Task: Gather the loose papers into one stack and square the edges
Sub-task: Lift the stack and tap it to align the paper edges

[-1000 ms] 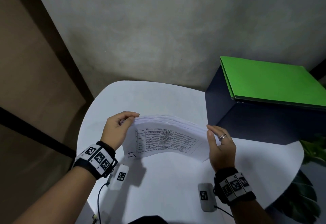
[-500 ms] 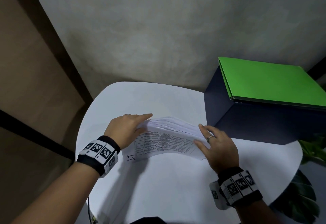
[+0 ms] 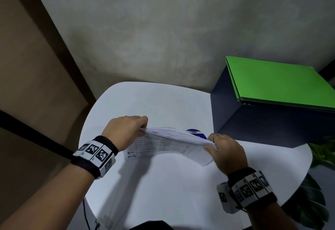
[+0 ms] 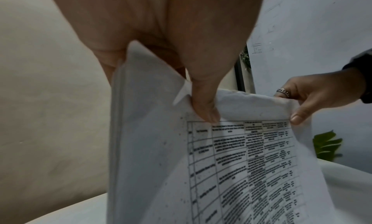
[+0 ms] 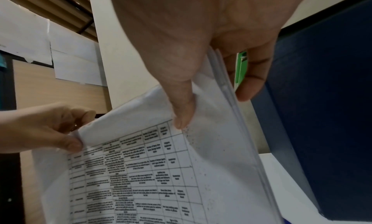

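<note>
A stack of white papers [image 3: 170, 143] with a printed table on its near sheet stands on its long edge over the white table [image 3: 163, 184], sagging in the middle. My left hand [image 3: 126, 132] pinches the stack's upper left corner, thumb on the near sheet [image 4: 205, 112]. My right hand [image 3: 223, 150] pinches the upper right corner, thumb on the printed side [image 5: 181, 116] and fingers behind. The sheets' [image 5: 227, 87] top edges fan out unevenly.
A dark blue box [image 3: 262, 124] with a green folder [image 3: 279, 83] on top stands at the table's right rear, close to my right hand. A blue round object [image 3: 196, 133] shows just behind the stack. Green plant leaves [image 3: 320, 150] hang off the right edge.
Both hands turned from flat against the stack's sides to pinching its top corners. The stack dropped lower and bends more; the blue round object now shows behind it.
</note>
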